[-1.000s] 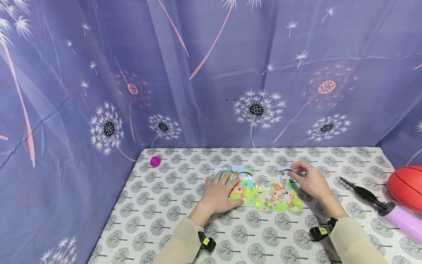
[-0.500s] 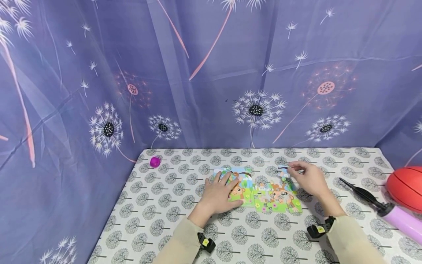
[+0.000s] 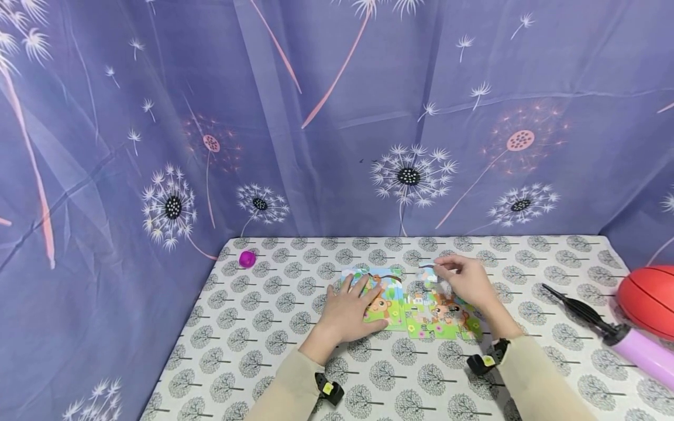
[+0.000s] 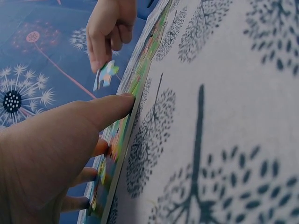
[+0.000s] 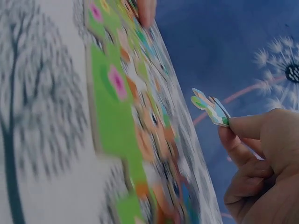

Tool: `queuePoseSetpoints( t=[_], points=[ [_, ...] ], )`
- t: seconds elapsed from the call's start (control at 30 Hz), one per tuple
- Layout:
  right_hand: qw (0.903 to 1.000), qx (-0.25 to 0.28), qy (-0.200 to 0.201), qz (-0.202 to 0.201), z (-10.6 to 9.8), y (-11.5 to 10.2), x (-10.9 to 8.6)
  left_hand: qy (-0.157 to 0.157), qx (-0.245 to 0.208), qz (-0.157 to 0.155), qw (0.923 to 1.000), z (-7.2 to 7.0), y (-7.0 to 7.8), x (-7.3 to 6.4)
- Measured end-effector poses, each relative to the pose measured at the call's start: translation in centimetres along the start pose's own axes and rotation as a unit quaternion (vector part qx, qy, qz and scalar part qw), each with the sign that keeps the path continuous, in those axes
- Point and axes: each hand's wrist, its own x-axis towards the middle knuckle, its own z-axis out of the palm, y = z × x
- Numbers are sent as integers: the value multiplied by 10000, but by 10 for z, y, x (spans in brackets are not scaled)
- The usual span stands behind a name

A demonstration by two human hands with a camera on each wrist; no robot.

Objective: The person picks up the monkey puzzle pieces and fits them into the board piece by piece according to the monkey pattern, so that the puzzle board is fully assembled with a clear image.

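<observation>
My left hand (image 3: 347, 313) lies with fingers spread on a picture board (image 3: 392, 304) printed with a cartoon animal on green grass; part of the picture is hidden under it. In the left wrist view the thumb rests along the board's edge. My right hand (image 3: 468, 280) pinches a small jigsaw piece (image 5: 212, 108), blue, white and green with a dark line, between thumb and index finger. It is held above the tabletop. Below that hand lies a partly joined jigsaw puzzle (image 3: 434, 318), right beside the board, showing animal faces, grass and flowers.
A small purple object (image 3: 247, 259) sits at the back left of the tree-patterned cloth (image 3: 284, 351). On the right lie a purple hand pump (image 3: 632, 345) with a black nozzle and a red ball (image 3: 650, 298). A blue dandelion-print curtain (image 3: 337, 146) stands behind the table.
My right hand has moved left with the jigsaw piece, from beyond the puzzle's right side to above its upper middle. The left hand has stayed on the board.
</observation>
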Motion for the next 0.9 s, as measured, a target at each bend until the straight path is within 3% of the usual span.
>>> queuePoseSetpoints(
  t=[0.17, 0.4, 0.6, 0.9],
  points=[
    [9992, 95, -356, 164, 19, -11, 3, 23, 23, 18, 10000, -1, 0, 0],
    [9982, 175, -571, 39, 42, -23, 9, 3, 82, 16, 10000, 1, -1, 1],
    [9956, 309, -830, 315, 55, -31, 12, -30, 76, -3, 10000, 1, -1, 1],
    [9951, 105, -868, 454, 68, -39, 17, -45, 131, -9, 9999, 2, -2, 1]
  ],
)
